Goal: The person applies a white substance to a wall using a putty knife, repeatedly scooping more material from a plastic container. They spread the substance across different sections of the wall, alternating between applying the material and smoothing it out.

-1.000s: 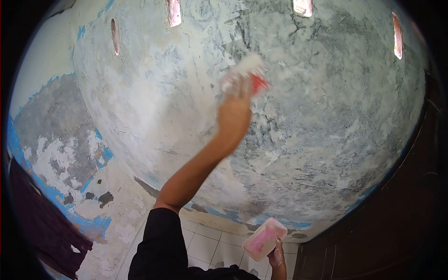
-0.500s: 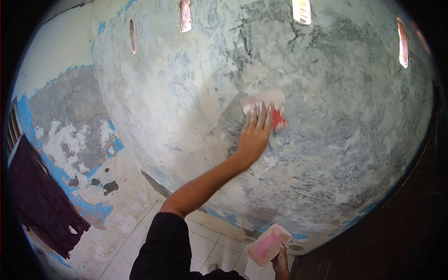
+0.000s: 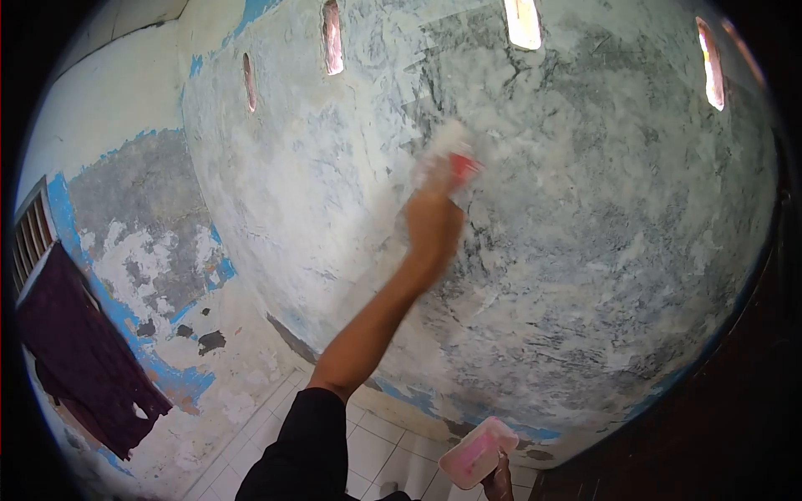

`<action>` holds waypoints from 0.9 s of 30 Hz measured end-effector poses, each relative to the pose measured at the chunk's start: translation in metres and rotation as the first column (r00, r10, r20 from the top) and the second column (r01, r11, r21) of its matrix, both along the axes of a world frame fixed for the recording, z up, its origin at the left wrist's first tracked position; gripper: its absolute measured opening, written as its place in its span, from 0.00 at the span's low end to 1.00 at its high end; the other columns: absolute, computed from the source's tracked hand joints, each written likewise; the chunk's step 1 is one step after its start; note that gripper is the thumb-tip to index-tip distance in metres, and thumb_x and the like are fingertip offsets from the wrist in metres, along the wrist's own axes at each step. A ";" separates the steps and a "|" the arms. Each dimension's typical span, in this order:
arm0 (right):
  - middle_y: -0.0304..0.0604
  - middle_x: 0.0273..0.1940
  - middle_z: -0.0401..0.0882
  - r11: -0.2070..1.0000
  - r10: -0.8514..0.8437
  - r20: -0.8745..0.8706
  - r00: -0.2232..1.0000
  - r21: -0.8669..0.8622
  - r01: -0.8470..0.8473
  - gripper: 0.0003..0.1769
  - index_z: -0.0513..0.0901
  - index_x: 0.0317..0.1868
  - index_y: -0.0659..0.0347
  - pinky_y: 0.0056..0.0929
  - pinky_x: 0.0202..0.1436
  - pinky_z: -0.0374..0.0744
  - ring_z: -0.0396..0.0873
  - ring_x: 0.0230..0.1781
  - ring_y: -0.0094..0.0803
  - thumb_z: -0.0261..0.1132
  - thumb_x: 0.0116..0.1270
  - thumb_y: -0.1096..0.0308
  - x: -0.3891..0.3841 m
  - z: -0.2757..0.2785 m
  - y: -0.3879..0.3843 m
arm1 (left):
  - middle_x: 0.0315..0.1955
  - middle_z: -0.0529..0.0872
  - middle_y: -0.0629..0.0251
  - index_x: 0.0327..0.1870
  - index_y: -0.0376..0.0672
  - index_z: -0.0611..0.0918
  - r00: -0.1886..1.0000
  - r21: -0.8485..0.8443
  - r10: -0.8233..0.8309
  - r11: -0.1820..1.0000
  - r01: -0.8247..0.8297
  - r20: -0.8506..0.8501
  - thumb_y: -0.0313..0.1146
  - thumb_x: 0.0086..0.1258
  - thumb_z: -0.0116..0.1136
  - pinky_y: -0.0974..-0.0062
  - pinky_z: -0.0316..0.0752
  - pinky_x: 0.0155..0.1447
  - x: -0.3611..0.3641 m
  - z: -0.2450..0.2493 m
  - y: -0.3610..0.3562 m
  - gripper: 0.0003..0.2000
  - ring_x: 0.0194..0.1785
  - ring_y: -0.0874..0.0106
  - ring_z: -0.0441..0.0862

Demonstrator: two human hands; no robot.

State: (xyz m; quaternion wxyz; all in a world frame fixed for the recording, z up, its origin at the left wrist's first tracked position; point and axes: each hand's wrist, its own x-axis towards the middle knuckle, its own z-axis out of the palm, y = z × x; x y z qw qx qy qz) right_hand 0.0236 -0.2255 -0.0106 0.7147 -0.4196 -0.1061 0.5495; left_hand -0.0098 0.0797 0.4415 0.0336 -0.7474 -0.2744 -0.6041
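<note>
My left hand (image 3: 434, 221) reaches up to the plastered wall, closed on a red putty scraper (image 3: 464, 167). Motion smears the fingers and the scraper, and whitish putty shows around its blade. Low on the right, my right hand (image 3: 499, 480) grips the edge of a shallow, pale plastic tub (image 3: 451, 462) with pink smears inside. The tub is tilted toward me, and part of the right hand lies outside the view.
The grey wall (image 3: 568, 250) is patchily coated with white, with narrow slots (image 3: 524, 23) near its top. At left, a dark purple cloth (image 3: 83, 342) hangs below a barred window (image 3: 32, 238). White floor tiles (image 3: 368, 451) lie below; a dark brown surface (image 3: 668, 426) stands at right.
My left hand has moved up and slightly left across the wall with the scraper. My right hand still holds the tub, now a little lower in view. The camera view has shifted slightly.
</note>
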 end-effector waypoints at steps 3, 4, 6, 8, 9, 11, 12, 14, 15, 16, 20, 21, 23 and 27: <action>0.41 0.54 0.80 1.000 0.001 -0.013 1.000 0.006 -0.001 0.31 0.70 0.68 0.54 0.41 0.49 0.85 0.83 0.51 0.37 0.50 0.77 0.41 -0.005 -0.003 0.001 | 0.59 0.83 0.47 0.66 0.43 0.79 0.988 0.195 -0.071 0.976 0.098 -0.138 0.14 0.49 0.56 0.62 0.82 0.56 0.006 -0.035 -0.029 0.35 0.54 0.54 0.86; 0.39 0.50 0.81 1.000 -0.020 -0.031 0.999 0.002 0.020 0.29 0.72 0.65 0.54 0.39 0.44 0.86 0.85 0.47 0.35 0.53 0.75 0.42 -0.008 0.000 0.004 | 0.59 0.83 0.47 0.66 0.43 0.78 0.974 0.159 -0.129 0.974 0.159 -0.184 0.14 0.50 0.56 0.62 0.83 0.55 -0.001 -0.038 -0.032 0.35 0.54 0.54 0.86; 0.38 0.46 0.82 0.999 -0.040 -0.036 0.999 0.005 0.040 0.28 0.74 0.63 0.53 0.37 0.40 0.88 0.86 0.43 0.32 0.56 0.74 0.43 -0.009 0.010 0.005 | 0.60 0.83 0.47 0.67 0.43 0.78 0.965 0.113 -0.206 0.968 0.226 -0.162 0.14 0.51 0.55 0.62 0.83 0.55 -0.017 -0.034 -0.037 0.35 0.54 0.54 0.86; 0.38 0.46 0.82 0.999 -0.036 -0.018 0.999 0.026 0.037 0.29 0.74 0.64 0.53 0.38 0.41 0.88 0.86 0.43 0.32 0.55 0.74 0.42 -0.010 0.018 0.005 | 0.60 0.83 0.47 0.68 0.43 0.77 0.971 0.111 -0.238 0.964 0.240 -0.036 0.13 0.52 0.53 0.63 0.83 0.54 -0.028 -0.013 -0.031 0.36 0.55 0.54 0.86; 0.39 0.49 0.81 1.000 -0.016 -0.006 1.000 0.019 0.016 0.29 0.72 0.66 0.54 0.39 0.45 0.87 0.85 0.47 0.33 0.52 0.76 0.42 -0.009 0.014 0.004 | 0.64 0.79 0.46 0.71 0.44 0.75 0.972 0.159 -0.225 0.964 0.212 0.072 0.13 0.55 0.52 0.64 0.82 0.57 -0.026 -0.002 -0.024 0.36 0.61 0.51 0.82; 0.40 0.56 0.79 1.000 0.025 0.013 1.000 0.005 -0.025 0.31 0.68 0.70 0.55 0.41 0.53 0.85 0.82 0.54 0.34 0.47 0.80 0.42 -0.004 0.001 0.005 | 0.67 0.76 0.45 0.72 0.44 0.73 1.000 0.226 0.007 0.974 -0.009 0.007 0.13 0.55 0.52 0.62 0.81 0.59 0.003 -0.009 0.003 0.37 0.64 0.47 0.79; 0.40 0.56 0.79 0.999 0.038 0.018 0.999 0.033 -0.039 0.31 0.68 0.70 0.55 0.40 0.53 0.85 0.82 0.54 0.34 0.47 0.80 0.42 -0.007 0.002 0.006 | 0.69 0.74 0.45 0.73 0.44 0.72 0.992 0.258 0.127 0.959 -0.115 -0.028 0.13 0.55 0.53 0.62 0.81 0.60 0.020 -0.022 0.012 0.38 0.66 0.46 0.77; 0.40 0.57 0.79 0.995 0.070 0.033 0.997 0.068 -0.072 0.31 0.67 0.71 0.55 0.39 0.54 0.85 0.82 0.54 0.34 0.47 0.80 0.42 -0.009 0.012 0.005 | 0.71 0.72 0.46 0.74 0.44 0.71 0.992 0.264 0.034 0.964 -0.001 -0.122 0.13 0.52 0.54 0.62 0.80 0.62 0.024 -0.052 0.000 0.40 0.70 0.46 0.73; 0.40 0.57 0.79 0.993 0.086 0.043 0.995 0.078 -0.089 0.32 0.67 0.71 0.55 0.39 0.54 0.85 0.82 0.55 0.35 0.47 0.79 0.41 -0.005 0.016 0.009 | 0.71 0.71 0.46 0.74 0.44 0.71 0.984 0.219 -0.019 0.974 0.058 -0.176 0.13 0.52 0.54 0.61 0.79 0.63 0.019 -0.056 -0.011 0.40 0.70 0.45 0.72; 0.40 0.57 0.79 0.990 0.102 0.045 0.994 0.090 -0.106 0.32 0.67 0.71 0.55 0.40 0.55 0.85 0.83 0.55 0.35 0.48 0.79 0.40 -0.006 0.017 0.013 | 0.72 0.71 0.46 0.74 0.44 0.70 0.969 0.173 -0.074 0.978 0.117 -0.235 0.14 0.52 0.55 0.61 0.78 0.65 0.013 -0.057 -0.019 0.40 0.71 0.44 0.72; 0.41 0.58 0.78 0.985 0.113 0.046 0.993 0.123 -0.118 0.35 0.66 0.72 0.55 0.41 0.55 0.85 0.83 0.55 0.37 0.48 0.78 0.38 -0.011 0.008 0.013 | 0.46 0.88 0.45 0.69 0.45 0.77 0.955 -0.183 -0.210 0.968 0.172 -0.211 0.14 0.56 0.54 0.61 0.81 0.49 -0.036 -0.025 -0.045 0.34 0.47 0.50 0.87; 0.41 0.59 0.78 0.987 0.125 0.023 0.992 0.102 -0.127 0.35 0.66 0.73 0.54 0.40 0.56 0.85 0.82 0.55 0.36 0.48 0.78 0.38 -0.010 0.004 0.013 | 0.40 0.88 0.46 0.68 0.47 0.78 0.989 -0.092 -0.134 0.987 0.129 -0.055 0.14 0.57 0.53 0.60 0.80 0.46 -0.040 -0.015 -0.037 0.33 0.41 0.50 0.87; 0.41 0.59 0.78 0.987 0.150 -0.026 0.988 0.056 -0.148 0.36 0.66 0.73 0.54 0.40 0.57 0.84 0.81 0.57 0.36 0.48 0.78 0.37 -0.009 -0.003 0.010 | 0.35 0.88 0.47 0.66 0.48 0.79 0.982 0.022 -0.085 0.996 0.083 0.167 0.13 0.57 0.53 0.60 0.79 0.43 -0.043 0.010 -0.012 0.32 0.35 0.51 0.87; 0.41 0.60 0.77 0.985 0.120 0.024 0.993 0.118 -0.122 0.37 0.65 0.73 0.54 0.41 0.59 0.83 0.80 0.58 0.36 0.49 0.77 0.36 -0.017 0.017 0.004 | 0.44 0.88 0.47 0.65 0.46 0.80 0.972 -0.002 -0.161 0.987 0.163 0.174 0.14 0.56 0.54 0.61 0.81 0.47 -0.022 0.021 -0.007 0.31 0.43 0.53 0.88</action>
